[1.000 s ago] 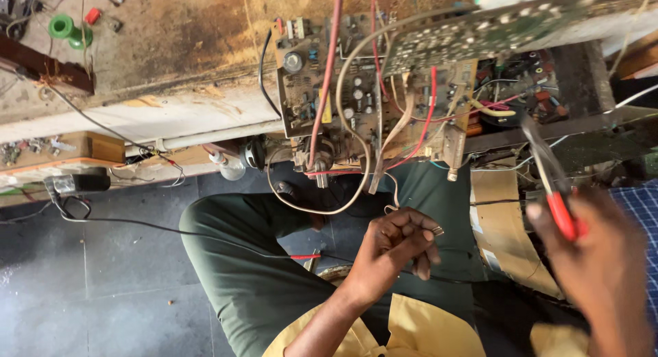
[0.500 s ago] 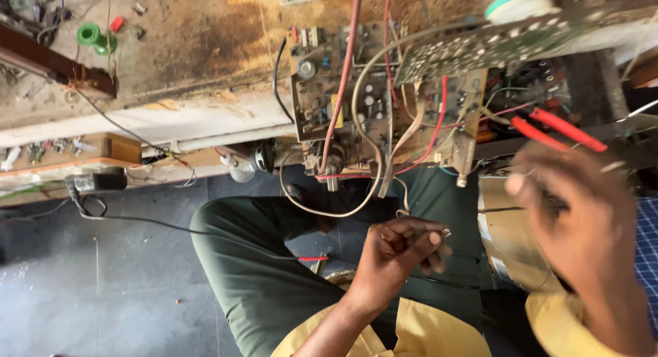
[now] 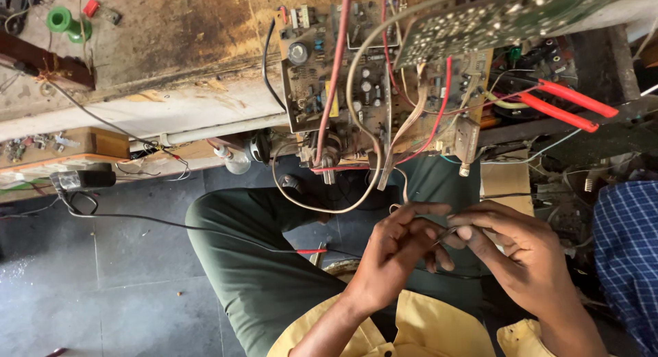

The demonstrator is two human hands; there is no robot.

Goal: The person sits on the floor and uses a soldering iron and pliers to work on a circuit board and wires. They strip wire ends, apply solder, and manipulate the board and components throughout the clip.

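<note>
Above my lap, my left hand (image 3: 401, 251) and right hand (image 3: 517, 254) meet fingertip to fingertip, both pinching a thin wire (image 3: 445, 234) between them; the wire is too fine for me to tell its colour or where its ends go. Just beyond my knuckles hangs a circuit board (image 3: 336, 76) crowded with small parts, tipped over the bench edge, with red, white and grey leads looping down from it toward my hands. A second, green board (image 3: 507, 18) lies tilted across its upper right corner. Red-handled pliers (image 3: 569, 103) rest to the right of the boards, well clear of my fingers. A black lead with a red probe tip (image 3: 312, 251) runs across my green-trousered thigh (image 3: 253, 261), close to my left wrist. Far left on the worn wooden bench (image 3: 171, 35) sits a green spool (image 3: 60, 20). Below the bench lies a grey tiled floor (image 3: 103, 288), and at the right edge a blue checked sleeve (image 3: 627, 254) of someone else shows.
</note>
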